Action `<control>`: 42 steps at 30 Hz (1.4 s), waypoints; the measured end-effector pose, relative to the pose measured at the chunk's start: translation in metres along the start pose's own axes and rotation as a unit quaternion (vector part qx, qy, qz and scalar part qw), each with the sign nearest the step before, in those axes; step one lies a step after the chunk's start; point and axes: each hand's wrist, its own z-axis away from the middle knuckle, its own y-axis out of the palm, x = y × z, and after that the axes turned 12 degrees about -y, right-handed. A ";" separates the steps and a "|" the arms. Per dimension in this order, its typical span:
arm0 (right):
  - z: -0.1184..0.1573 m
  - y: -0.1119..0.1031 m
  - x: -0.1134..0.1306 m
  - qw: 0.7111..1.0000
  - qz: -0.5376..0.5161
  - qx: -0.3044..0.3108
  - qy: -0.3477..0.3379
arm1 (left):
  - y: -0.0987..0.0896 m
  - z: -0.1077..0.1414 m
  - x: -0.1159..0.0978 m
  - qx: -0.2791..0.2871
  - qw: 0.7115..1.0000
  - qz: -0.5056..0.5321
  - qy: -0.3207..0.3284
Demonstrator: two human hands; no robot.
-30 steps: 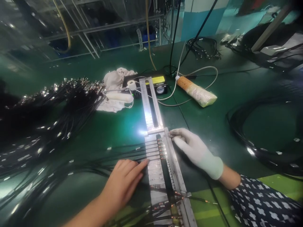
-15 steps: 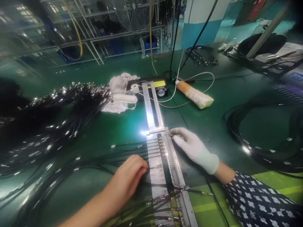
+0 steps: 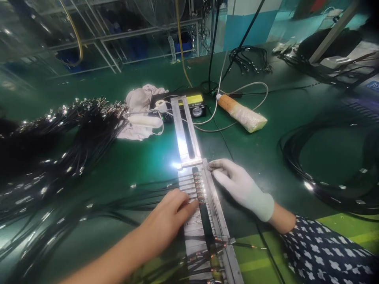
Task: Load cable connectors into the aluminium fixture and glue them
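Your half-curled left hand [image 3: 171, 213] overlaps the metal jig's [image 3: 194, 229] left edge; your part-closed gloved right hand [image 3: 241, 185] touches its right; grips unclear. Black cables [image 3: 244, 245] cross its near end.

At the table [image 3: 251, 154] are one metal jig [image 3: 211, 187], one black box [image 3: 201, 105], one wrapped handle [image 3: 241, 112], one cable bundle [image 3: 250, 57] near its far edge, one cable coil [image 3: 299, 173] toward its right edge, one wire heap [image 3: 91, 126] (strands too many to count), one left hand [image 3: 173, 211] and one right hand [image 3: 241, 187].
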 end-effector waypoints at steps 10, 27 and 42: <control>-0.001 -0.002 0.003 1.000 0.013 0.013 -0.005 | -0.004 -0.001 0.003 -0.010 0.989 -0.040 0.143; -0.002 -0.002 0.002 1.000 0.016 0.011 -0.005 | 0.000 0.003 0.000 -0.086 0.994 -0.034 0.062; 0.005 0.000 -0.002 0.999 0.025 0.007 -0.036 | -0.022 0.046 -0.013 0.101 0.984 0.125 -0.073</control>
